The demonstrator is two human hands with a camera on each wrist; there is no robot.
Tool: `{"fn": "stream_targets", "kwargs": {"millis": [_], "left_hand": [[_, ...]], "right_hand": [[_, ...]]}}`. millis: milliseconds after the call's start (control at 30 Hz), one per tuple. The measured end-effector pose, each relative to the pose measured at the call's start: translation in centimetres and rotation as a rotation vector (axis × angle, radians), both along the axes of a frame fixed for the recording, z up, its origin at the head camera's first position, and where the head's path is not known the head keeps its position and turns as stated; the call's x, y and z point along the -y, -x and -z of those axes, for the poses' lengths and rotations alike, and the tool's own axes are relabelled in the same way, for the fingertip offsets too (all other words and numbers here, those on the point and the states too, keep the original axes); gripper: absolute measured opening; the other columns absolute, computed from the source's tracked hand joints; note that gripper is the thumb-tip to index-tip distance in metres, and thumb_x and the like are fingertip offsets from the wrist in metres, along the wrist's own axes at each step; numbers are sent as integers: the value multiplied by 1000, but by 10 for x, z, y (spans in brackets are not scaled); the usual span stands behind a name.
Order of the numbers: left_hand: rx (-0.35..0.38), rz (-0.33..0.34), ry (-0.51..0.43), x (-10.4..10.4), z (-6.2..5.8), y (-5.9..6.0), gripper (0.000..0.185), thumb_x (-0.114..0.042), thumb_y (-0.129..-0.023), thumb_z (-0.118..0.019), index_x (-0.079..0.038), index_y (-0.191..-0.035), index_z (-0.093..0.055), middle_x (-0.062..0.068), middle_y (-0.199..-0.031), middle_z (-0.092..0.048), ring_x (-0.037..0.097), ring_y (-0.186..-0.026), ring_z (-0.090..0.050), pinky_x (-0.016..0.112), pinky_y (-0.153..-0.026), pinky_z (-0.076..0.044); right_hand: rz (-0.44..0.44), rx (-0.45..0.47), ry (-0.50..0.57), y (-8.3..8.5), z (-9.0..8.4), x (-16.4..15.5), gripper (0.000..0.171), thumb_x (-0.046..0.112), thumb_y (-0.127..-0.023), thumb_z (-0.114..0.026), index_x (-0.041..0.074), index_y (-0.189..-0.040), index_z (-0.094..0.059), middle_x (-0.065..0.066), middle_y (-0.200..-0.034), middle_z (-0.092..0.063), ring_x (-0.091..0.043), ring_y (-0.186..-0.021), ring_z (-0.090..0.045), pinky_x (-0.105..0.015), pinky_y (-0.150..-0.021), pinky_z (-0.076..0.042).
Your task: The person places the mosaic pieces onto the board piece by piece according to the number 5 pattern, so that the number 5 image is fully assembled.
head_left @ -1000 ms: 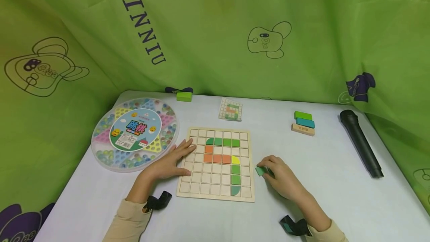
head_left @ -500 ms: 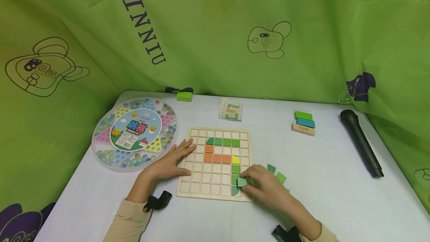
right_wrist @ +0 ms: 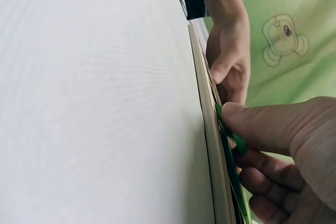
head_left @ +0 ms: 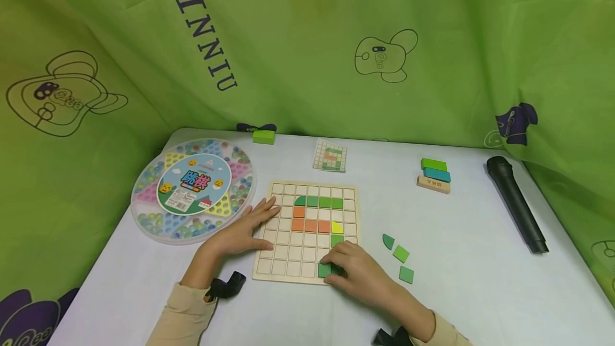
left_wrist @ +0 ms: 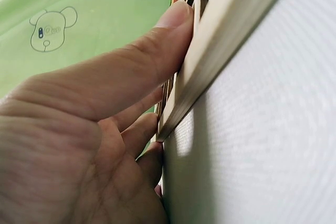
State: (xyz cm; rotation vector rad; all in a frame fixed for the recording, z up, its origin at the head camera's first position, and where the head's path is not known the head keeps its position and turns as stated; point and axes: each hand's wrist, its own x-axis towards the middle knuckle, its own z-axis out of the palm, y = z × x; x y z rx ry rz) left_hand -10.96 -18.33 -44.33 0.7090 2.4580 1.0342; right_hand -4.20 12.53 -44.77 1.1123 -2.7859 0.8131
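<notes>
A wooden grid board (head_left: 287, 270) lies on the white table, with green, orange and yellow tiles in some cells. My left hand (head_left: 242, 231) rests on its left edge with spread fingers; in the left wrist view the thumb (left_wrist: 142, 56) touches the board's top. Over the lower right of the board, my right hand (head_left: 360, 274) pinches a green square tile (head_left: 324, 270) between thumb and fingers, at a bottom-row cell. The right wrist view shows this tile (right_wrist: 239, 142) tilted against the board. My right hand hides the cells under it.
Right of the board lie a green quarter-round tile (head_left: 388, 241) and two green square tiles (head_left: 401, 253). Behind it is a pattern card (head_left: 329, 156). A round marble game box (head_left: 192, 192) stands left; small blocks (head_left: 434, 175) and a black microphone (head_left: 516, 204) lie right.
My right hand has carried the green square tile leftward from beside the board to the bottom row. Loose tiles at the right are now uncovered. My left hand has stayed in place.
</notes>
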Motion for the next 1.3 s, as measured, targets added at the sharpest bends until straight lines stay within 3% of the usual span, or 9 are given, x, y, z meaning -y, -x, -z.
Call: {"fn": "stream_targets", "kwargs": {"millis": [467, 667, 800, 1000, 1167, 1300], "left_hand": [[3, -7, 7, 2, 1, 1, 87, -33, -80, -74, -13, -150, -28, 9, -160, -8, 31, -147, 0, 53, -118, 3], [3, -7, -1, 1, 2, 0, 87, -33, -80, -74, -14, -150, -28, 8, -160, -9, 30, -147, 0, 53, -118, 3], [4, -6, -2, 0, 2, 0, 86, -34, -80, -74, -13, -150, -28, 8, -160, -9, 30, -148, 0, 53, -118, 3], [2, -5, 2, 0, 3, 1, 87, -35, -80, -73, -13, -151, -27, 8, -160, -8, 30, -148, 0, 53, -118, 3], [-1, -4, 4, 0, 3, 1, 87, -35, -80, -73, -14, -151, -28, 7, -160, -8, 30, -148, 0, 53, -118, 2], [-4, 0, 2, 1, 3, 1, 86, -35, -80, -73, -13, -150, -28, 7, -160, -8, 31, -147, 0, 53, -118, 2]], "right_hand": [[1, -16, 3, 0, 3, 5, 31, 32, -77, -78, 17, -103, -70, 12, -98, -58, -4, -93, -49, -22, -80, -48], [34, 83, 53, 1, -8, -4, 34, 32, -78, -77, 18, -109, -67, 12, -109, -59, -5, -103, -53, -26, -87, -50], [81, 139, 96, 3, -14, -22, 38, 27, -79, -77, 17, -114, -65, 11, -115, -60, -8, -109, -54, -32, -91, -51], [189, 94, 123, 4, -10, -62, 42, 20, -77, -79, 16, -116, -64, 11, -116, -62, -11, -109, -59, -34, -90, -53], [313, 102, 84, 2, -8, -97, 43, 18, -77, -78, 15, -117, -64, 9, -115, -62, -11, -101, -61, -31, -84, -54], [403, 131, 51, 0, -8, -120, 40, 17, -79, -77, 12, -117, -64, 3, -114, -64, -19, -104, -62, -38, -87, -53]]}}
